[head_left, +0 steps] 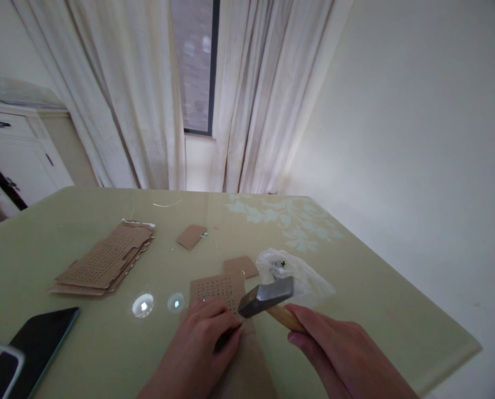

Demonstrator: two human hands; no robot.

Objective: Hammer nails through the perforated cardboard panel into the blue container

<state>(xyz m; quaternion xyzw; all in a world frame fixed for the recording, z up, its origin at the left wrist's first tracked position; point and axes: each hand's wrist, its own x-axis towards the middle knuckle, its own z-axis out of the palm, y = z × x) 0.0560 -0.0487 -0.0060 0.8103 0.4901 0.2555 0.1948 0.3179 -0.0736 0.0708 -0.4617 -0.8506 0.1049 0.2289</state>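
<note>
My right hand point(330, 341) grips the wooden handle of a hammer point(268, 296). Its steel head hovers just above and beside the fingertips of my left hand point(208, 335). Those left fingers are pinched together over a brown cardboard sheet point(216, 288) with rows of small holes. Whatever they hold is hidden or too small to make out. The sheet lies flat and runs towards me under the left hand. Just beyond it is a plain brown cardboard piece point(241, 267). Behind the hammer rests a clear plastic bag point(289, 274) with small dark items inside.
A stack of perforated cardboard sheets point(106, 257) lies at the left of the glossy table point(118, 354). A smaller cardboard piece point(191, 236) lies farther back. At the lower left sits a dark tablet-like object point(35, 343) with a white cable point(13, 352). A wall point(430, 166) borders the right side.
</note>
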